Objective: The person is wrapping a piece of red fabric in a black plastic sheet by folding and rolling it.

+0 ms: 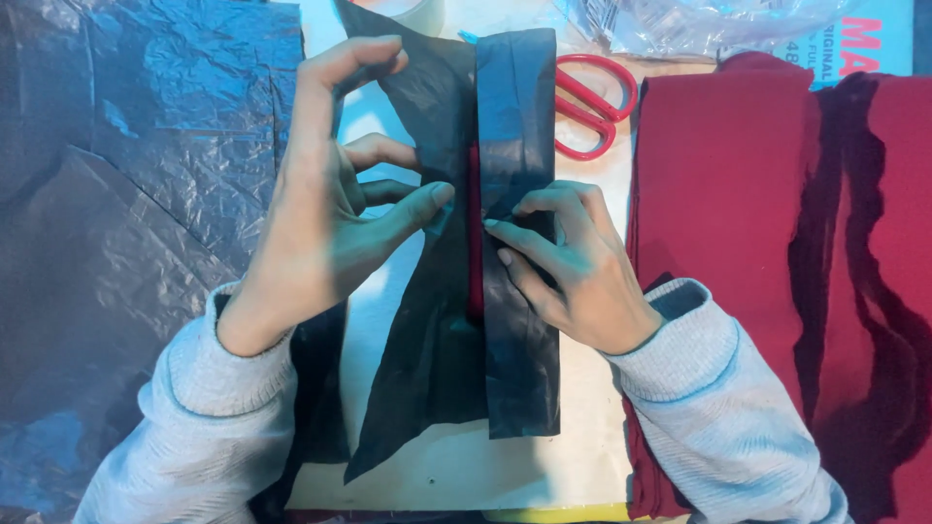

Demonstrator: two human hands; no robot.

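While right hand (573, 267) pins black plastic (515, 243), left hand (330, 213) seemingly hovers, fingers spread.

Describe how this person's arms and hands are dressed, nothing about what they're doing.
Both arms wear light grey knitted sleeves with ribbed cuffs ending at the wrists. The left hand and right hand are bare: no gloves, and no rings, watch or bracelet show. The left sleeve and right sleeve look alike, loose and slightly creased.
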